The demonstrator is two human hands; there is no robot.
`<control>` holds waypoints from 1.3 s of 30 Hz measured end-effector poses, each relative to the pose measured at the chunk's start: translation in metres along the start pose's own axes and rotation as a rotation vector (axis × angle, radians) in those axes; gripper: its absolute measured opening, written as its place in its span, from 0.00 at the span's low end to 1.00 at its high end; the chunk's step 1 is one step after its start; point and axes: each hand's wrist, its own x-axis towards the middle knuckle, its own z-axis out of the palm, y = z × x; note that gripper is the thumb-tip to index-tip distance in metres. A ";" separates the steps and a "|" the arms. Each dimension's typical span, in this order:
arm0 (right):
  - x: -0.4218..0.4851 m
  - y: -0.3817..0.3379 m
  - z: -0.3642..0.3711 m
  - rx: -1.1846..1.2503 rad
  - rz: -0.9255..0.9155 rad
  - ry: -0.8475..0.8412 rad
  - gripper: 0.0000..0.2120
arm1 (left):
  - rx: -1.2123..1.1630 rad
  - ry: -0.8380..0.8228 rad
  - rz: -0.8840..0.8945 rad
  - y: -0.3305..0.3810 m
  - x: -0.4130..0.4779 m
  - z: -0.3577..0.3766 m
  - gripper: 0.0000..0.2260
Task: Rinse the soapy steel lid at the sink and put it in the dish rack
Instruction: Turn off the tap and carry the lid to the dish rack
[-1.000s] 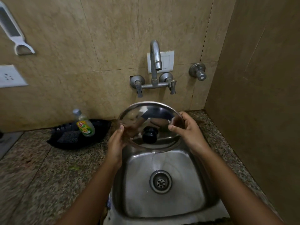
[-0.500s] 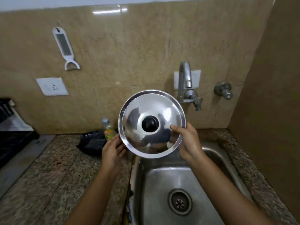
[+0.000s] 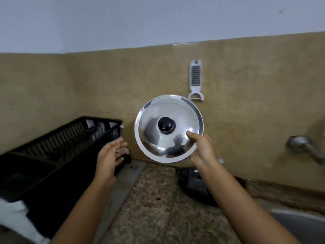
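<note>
Now the lid [image 3: 168, 128] is upright in the air right of the rack [image 3: 58, 148], its rim pinched by the right hand [image 3: 202, 149]. Likely light, stiff and wet-slick; the knob [image 3: 166, 125] offers surer hold. Left hand [image 3: 110, 156] is spread, empty, blurred, nearer the rack.

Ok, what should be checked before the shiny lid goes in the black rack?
1. Hold on the lid: ok. The right hand pinches the steel lid at its lower right rim.
2. Other hand free to help: ok. The left hand is open and empty, apart from the lid.
3. Rack within view: ok. The dish rack stands to the left of the lid.
4. Free slot in the rack: cannot tell, it is dark and blurred.
5. Soap rinsed off: cannot tell. No suds show on the top face; the underside is hidden.
6. Knob facing the person: ok.
</note>
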 end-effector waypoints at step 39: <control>0.203 0.214 0.348 -0.523 -0.041 -0.268 0.11 | 0.280 0.013 -0.063 0.021 0.213 -0.191 0.11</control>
